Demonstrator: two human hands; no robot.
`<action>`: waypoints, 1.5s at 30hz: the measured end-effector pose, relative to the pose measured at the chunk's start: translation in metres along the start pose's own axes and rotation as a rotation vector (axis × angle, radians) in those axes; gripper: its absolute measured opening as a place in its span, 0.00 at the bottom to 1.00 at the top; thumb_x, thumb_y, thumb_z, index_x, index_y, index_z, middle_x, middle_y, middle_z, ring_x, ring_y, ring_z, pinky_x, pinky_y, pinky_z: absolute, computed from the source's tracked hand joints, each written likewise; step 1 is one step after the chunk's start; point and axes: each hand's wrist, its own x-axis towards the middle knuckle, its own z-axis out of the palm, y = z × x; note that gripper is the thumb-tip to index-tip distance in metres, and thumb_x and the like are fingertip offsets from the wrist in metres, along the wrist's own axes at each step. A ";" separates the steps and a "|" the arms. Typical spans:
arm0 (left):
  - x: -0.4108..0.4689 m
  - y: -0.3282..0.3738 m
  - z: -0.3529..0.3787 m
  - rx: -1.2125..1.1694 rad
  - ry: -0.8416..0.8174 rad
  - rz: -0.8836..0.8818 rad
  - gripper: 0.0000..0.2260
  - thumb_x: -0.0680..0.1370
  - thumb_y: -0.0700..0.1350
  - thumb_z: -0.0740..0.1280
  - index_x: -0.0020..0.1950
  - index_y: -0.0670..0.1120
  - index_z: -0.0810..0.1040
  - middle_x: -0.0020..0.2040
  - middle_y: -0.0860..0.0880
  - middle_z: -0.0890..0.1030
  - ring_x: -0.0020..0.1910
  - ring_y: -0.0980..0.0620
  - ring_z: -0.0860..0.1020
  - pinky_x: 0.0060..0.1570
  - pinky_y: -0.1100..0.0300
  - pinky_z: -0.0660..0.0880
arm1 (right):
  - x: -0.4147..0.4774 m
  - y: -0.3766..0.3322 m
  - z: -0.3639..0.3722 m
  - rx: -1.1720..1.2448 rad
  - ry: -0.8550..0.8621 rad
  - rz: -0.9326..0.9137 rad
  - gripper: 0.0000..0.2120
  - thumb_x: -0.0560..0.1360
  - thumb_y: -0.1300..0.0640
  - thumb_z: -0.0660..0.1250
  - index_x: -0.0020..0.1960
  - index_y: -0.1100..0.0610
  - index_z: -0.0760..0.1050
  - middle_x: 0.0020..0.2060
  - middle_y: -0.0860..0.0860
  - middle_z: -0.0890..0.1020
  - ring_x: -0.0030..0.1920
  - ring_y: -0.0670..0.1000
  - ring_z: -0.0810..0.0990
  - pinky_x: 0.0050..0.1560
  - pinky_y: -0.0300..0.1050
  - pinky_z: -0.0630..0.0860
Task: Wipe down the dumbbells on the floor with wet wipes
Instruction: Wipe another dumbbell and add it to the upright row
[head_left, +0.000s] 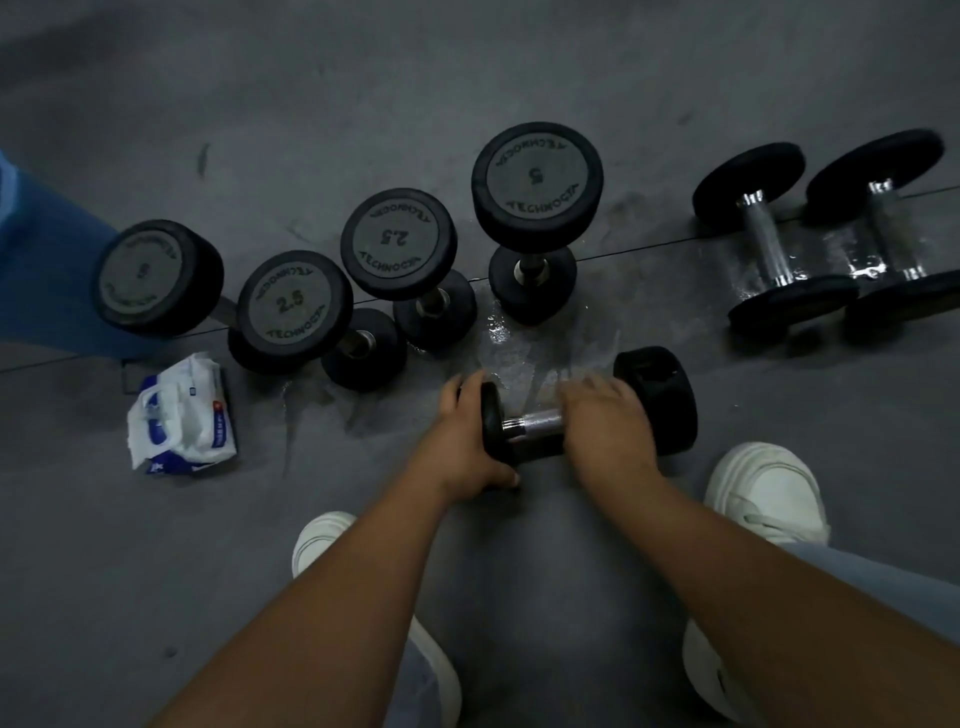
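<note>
On the grey floor (519, 545) between my two white shoes (763, 491), head view, dim light.

Working dumbbell (535, 422): lies on its side just ahead of the shoes. Long axis runs left to right across the view, the right head a little farther from me than the left. The chrome handle shows between the hands.

Left hand (462, 441): fingers and thumb curled round the left head, bracing it. Right hand (608, 421): over the handle next to the right head and smeared with motion blur. I cannot tell how its fingers lie or whether a wipe is under them; no white shows.

Progress, as a judgement: mid-task.
- The handle of this dumbbell is probably being rubbed now.
- A wet sheen (514, 358) lies on the floor just beyond it.
- More wet lies under the two dumbbells lying on their sides (769, 244) far right, so those look done.
- Four upright dumbbells (397, 241) stand in a row behind, marked 2.5 and 5 where legible. No moisture reads on their tops, so I cannot say whether they are wiped or waiting.

Wet wipes pack (182, 415): open, on the floor to the left, well apart from both hands.
</note>
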 end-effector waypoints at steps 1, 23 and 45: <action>-0.004 -0.003 0.003 -0.053 0.025 0.011 0.59 0.58 0.42 0.83 0.80 0.52 0.50 0.79 0.51 0.44 0.76 0.49 0.60 0.71 0.56 0.65 | -0.002 0.000 0.002 -0.027 -0.001 0.053 0.14 0.72 0.59 0.57 0.55 0.51 0.76 0.51 0.51 0.80 0.56 0.53 0.76 0.61 0.48 0.65; -0.005 0.012 0.008 0.157 0.195 -0.030 0.55 0.62 0.52 0.82 0.79 0.60 0.49 0.79 0.49 0.43 0.65 0.39 0.74 0.61 0.52 0.74 | 0.041 0.008 0.009 -0.186 -0.164 -0.073 0.25 0.71 0.38 0.66 0.61 0.51 0.68 0.56 0.51 0.78 0.57 0.56 0.75 0.58 0.51 0.64; -0.102 -0.006 0.075 0.200 0.165 -0.114 0.46 0.74 0.49 0.71 0.78 0.64 0.41 0.72 0.42 0.60 0.54 0.40 0.79 0.52 0.51 0.75 | -0.083 -0.015 0.011 0.154 -0.056 0.216 0.12 0.79 0.54 0.58 0.55 0.55 0.77 0.53 0.54 0.76 0.55 0.58 0.73 0.56 0.50 0.70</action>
